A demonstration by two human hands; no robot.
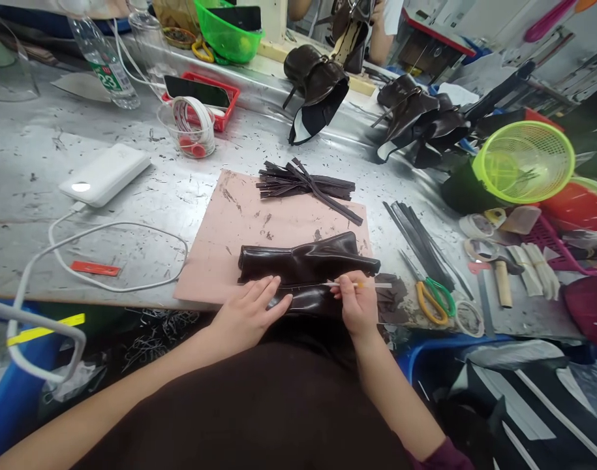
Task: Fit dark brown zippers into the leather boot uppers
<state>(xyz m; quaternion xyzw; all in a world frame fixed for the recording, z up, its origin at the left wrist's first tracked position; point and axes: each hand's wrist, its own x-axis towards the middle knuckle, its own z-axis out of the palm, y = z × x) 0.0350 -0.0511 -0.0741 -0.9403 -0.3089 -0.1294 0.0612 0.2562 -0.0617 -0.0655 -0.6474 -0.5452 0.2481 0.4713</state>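
A dark brown leather piece [308, 261] lies folded on a pink cutting mat [229, 228] at the table's near edge. My left hand [249, 310] rests flat on the leather's lower left part, fingers stretched out. My right hand [359, 303] is closed in a pinch on a thin white pen-like tool [371, 284] whose tip lies along the leather's seam line. A bundle of dark leather strips [305, 185] sits at the mat's far edge.
Green-and-yellow scissors [432, 297], black strips [418, 238], tape rolls and a hammer lie to the right. A white power bank [105, 173] with cable is at the left. Dark boot uppers [318, 91], baskets, a bottle and a red tray stand at the back.
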